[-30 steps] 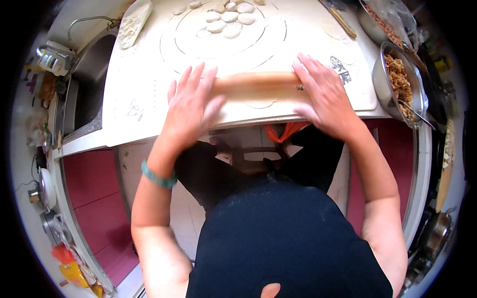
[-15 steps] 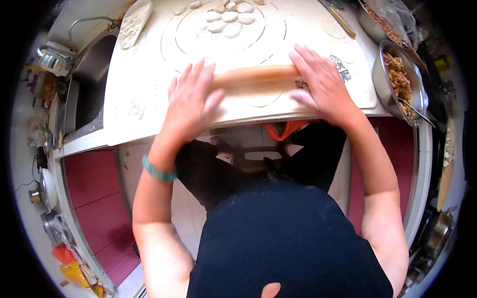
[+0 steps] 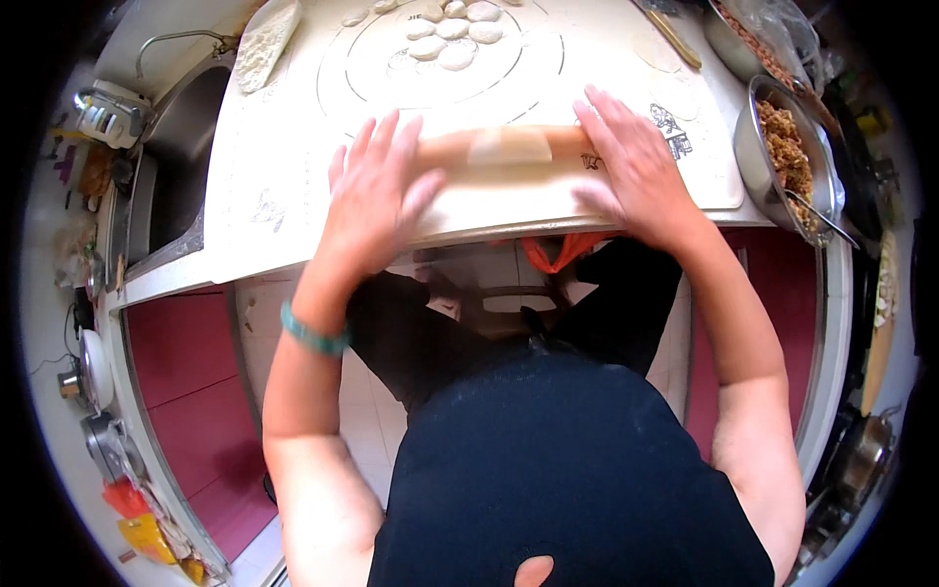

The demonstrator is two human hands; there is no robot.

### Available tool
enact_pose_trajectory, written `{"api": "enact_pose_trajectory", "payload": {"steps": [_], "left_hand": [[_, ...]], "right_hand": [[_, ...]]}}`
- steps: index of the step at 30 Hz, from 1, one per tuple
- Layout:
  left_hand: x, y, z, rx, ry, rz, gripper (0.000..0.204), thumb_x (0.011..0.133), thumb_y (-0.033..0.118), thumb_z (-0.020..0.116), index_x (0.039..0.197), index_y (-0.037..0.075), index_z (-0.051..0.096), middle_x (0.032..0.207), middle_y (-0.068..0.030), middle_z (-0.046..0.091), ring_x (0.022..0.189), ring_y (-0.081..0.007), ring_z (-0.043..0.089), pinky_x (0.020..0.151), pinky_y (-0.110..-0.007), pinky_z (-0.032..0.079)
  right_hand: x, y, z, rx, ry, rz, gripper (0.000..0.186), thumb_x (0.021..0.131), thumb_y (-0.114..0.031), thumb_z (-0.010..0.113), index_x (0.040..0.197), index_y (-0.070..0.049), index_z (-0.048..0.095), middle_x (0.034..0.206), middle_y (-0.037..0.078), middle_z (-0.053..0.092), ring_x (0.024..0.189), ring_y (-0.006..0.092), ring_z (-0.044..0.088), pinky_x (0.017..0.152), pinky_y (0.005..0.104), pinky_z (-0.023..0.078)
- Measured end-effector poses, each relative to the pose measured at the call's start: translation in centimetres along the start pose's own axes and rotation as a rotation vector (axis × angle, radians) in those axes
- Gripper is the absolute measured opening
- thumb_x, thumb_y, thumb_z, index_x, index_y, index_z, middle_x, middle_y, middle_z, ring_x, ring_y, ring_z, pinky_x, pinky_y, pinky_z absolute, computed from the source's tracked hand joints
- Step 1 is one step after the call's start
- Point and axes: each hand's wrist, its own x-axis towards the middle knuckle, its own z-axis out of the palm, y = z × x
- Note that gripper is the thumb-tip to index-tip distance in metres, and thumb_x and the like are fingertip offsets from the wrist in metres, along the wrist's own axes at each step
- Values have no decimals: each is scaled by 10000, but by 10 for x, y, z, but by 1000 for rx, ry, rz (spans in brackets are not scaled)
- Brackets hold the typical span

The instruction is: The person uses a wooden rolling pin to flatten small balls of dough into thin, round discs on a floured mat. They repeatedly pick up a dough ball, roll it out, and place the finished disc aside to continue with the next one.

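Observation:
A wooden rolling pin (image 3: 440, 149) lies crosswise near the front of a white printed mat (image 3: 274, 147), blurred by motion. A pale, thin shape (image 3: 511, 147), probably dough, shows blurred over its middle. My left hand (image 3: 377, 196) is open, fingers outstretched over the pin's left end; my right hand (image 3: 631, 176) is open too, palm down over the right end. Farther back on the mat are several floury dough pieces (image 3: 452, 34). A white scoop of flour (image 3: 264, 49) is at the mat's back left corner.
A steel bowl of brown filling (image 3: 784, 147) with a spoon stands right of the mat, another bowl (image 3: 734, 44) behind it. A knife-like tool (image 3: 675, 39) lies at back right. The sink (image 3: 176, 166) is left, the counter's front edge (image 3: 166, 289) below the mat.
Both hands and the pin have moved slightly up the mat, away from my body. A pale shape now shows over the pin's middle, where earlier it lay flat below the pin.

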Motion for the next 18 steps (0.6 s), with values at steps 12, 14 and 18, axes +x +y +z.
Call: {"api": "enact_pose_trajectory", "payload": {"steps": [12,14,18], "left_hand": [[-41,3,-1,66,-40,62,710,927,522,484,1490,122,319,1554,-177,244,1444,-358,202,1167,-504,111],[-14,-1,-1,66,15,35,662,952,471,466,1487,109,319,1541,-186,272,1445,-347,209,1159,-507,136],[16,-6,-1,34,193,101,504,907,332,597,1330,77,501,1321,-174,505,1228,-347,468,1024,-468,351]], "right_hand": [[-28,-22,-19,36,-45,-77,831,877,-625,481,1454,-46,331,1507,178,322,1393,326,317,1145,462,209],[1,-10,3,55,53,-37,766,914,-586,468,1443,-42,363,1485,186,364,1392,320,322,1145,451,212],[33,5,15,183,48,82,680,941,-509,473,1424,-35,402,1444,194,426,1389,304,336,1147,451,214]]}}
